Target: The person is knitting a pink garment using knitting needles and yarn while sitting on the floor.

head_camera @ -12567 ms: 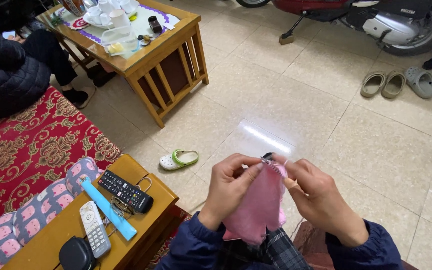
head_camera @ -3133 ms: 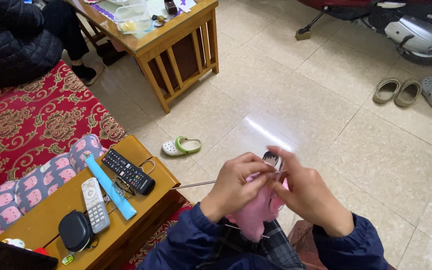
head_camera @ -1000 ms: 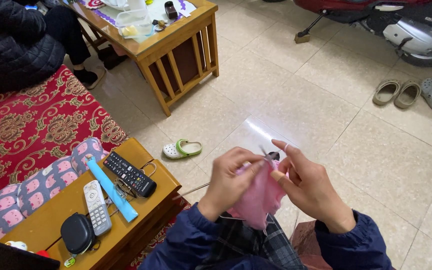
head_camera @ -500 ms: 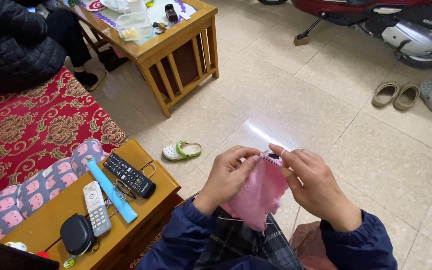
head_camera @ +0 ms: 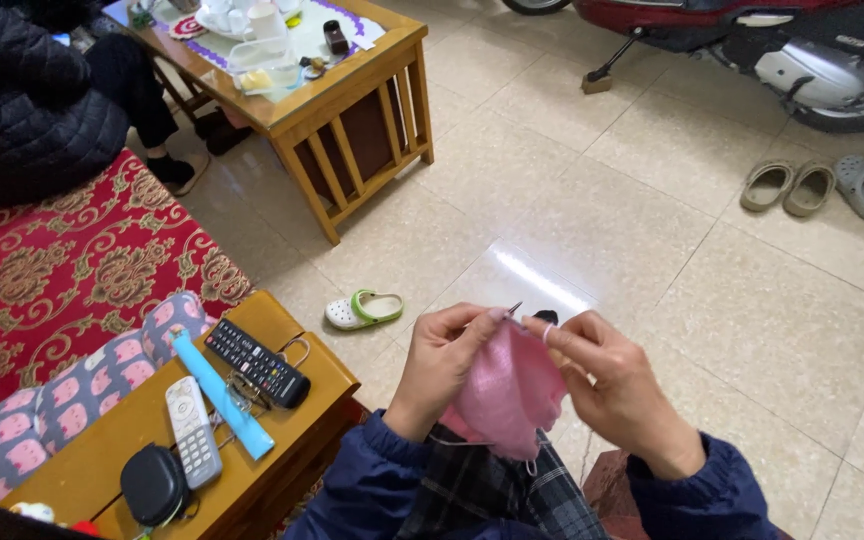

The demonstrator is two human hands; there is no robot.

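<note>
Two hands knitting a pink piece above a tiled floor.
The left hand (head_camera: 439,360) and right hand (head_camera: 607,375) close their fingers on the pink knitted piece (head_camera: 508,390), which hangs between them over the lap; a thin needle (head_camera: 513,310) tip shows at its top edge. On the wooden tabletop (head_camera: 282,415) at left lie a black remote (head_camera: 257,362), a white remote (head_camera: 192,443) and a blue strip (head_camera: 220,393). A green-and-white clog (head_camera: 362,309) rests on the beige floor tiles (head_camera: 592,200).

A black remote (head_camera: 258,363) and a white remote (head_camera: 192,443) lay on the wooden side table (head_camera: 292,331) (a blue strip (head_camera: 221,393) between them), while a green-and-white clog (head_camera: 362,309) sat on the tiled floor (head_camera: 592,200).
</note>
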